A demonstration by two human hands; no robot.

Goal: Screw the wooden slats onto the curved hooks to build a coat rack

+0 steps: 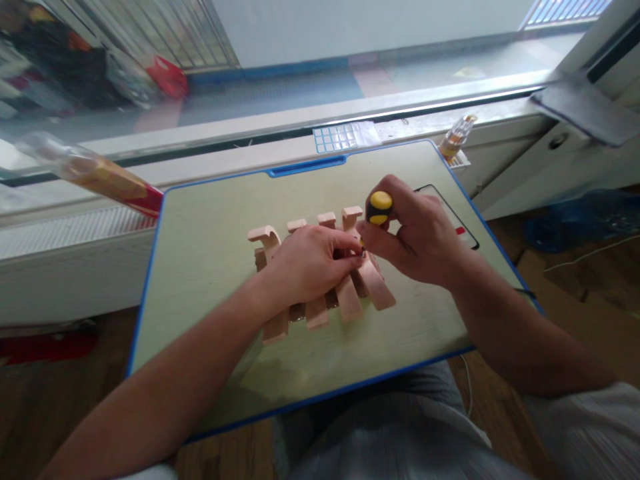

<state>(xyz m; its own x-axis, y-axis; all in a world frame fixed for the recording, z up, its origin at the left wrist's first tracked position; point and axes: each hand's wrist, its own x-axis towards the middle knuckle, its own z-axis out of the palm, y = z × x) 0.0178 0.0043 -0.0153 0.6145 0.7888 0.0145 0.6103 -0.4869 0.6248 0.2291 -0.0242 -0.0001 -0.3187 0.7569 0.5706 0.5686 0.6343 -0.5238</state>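
A yellow-and-black screwdriver (379, 207) is gripped in my right hand (417, 230), its tip pointing down at the wooden piece. My left hand (315, 257) rests across the middle of that piece, thumb and forefinger pinched together around the screwdriver's tip. Something small and dark sits between those fingertips, too small to name. The wooden piece (351, 300) has several pale curved slats lying side by side, joined by crosspieces underneath. My left hand covers much of its centre.
The piece lies on a small blue-edged table (200, 267). A phone (450, 217) lies partly behind my right hand. Bottles stand beyond the left edge (110, 177) and the far right corner (456, 140). A blister sheet (335, 139) lies on the window ledge.
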